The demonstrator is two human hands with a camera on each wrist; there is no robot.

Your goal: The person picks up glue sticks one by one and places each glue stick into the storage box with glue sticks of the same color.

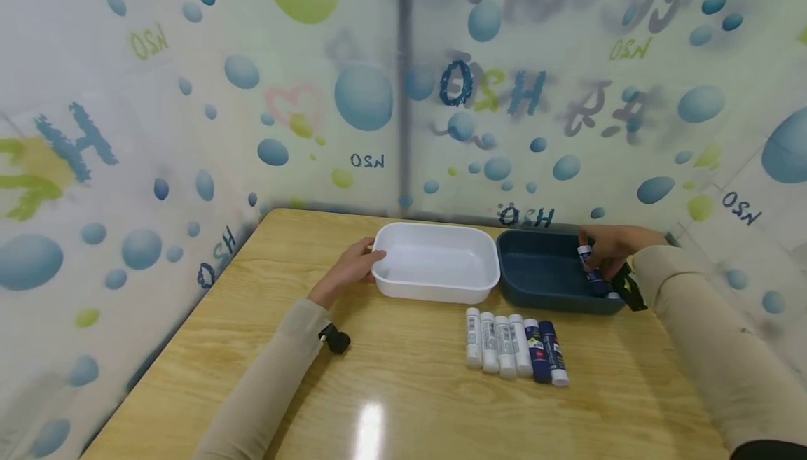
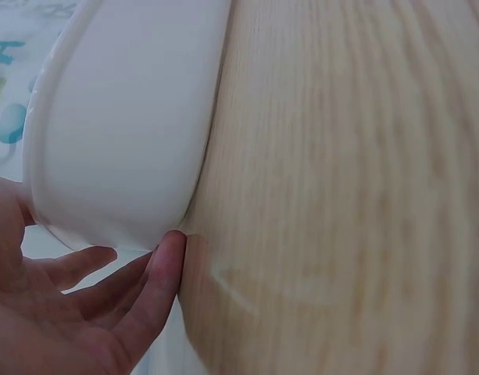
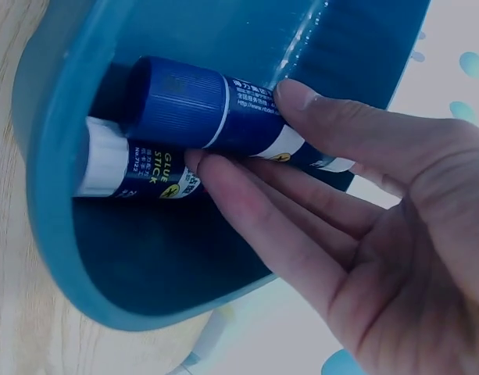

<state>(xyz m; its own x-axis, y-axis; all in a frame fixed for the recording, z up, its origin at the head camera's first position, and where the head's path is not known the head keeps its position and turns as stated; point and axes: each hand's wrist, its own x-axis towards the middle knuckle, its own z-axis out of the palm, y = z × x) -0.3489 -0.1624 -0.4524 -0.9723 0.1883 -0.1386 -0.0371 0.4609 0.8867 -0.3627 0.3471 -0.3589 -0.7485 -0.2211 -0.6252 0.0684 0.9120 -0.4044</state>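
Observation:
My right hand (image 1: 610,246) is inside the right end of the dark blue tray (image 1: 536,299). Between thumb and fingers it pinches a blue-capped glue stick (image 3: 180,101). Under that one, against the tray's end wall, lies another glue stick (image 3: 106,160) with a white cap; one fingertip is close to its label. At the left end of the white tray (image 1: 435,292), my left hand (image 1: 353,264) grips the rim, its thumb on top. In the left wrist view the fingers (image 2: 165,262) touch the tray's outer wall near the tabletop.
In front of the trays lies a row of several white tubes (image 1: 504,348), with two dark blue glue sticks (image 1: 553,353) at its right end. The two trays stand side by side near the back edge of the wooden table (image 1: 403,390). Behind is a patterned curtain (image 1: 353,187).

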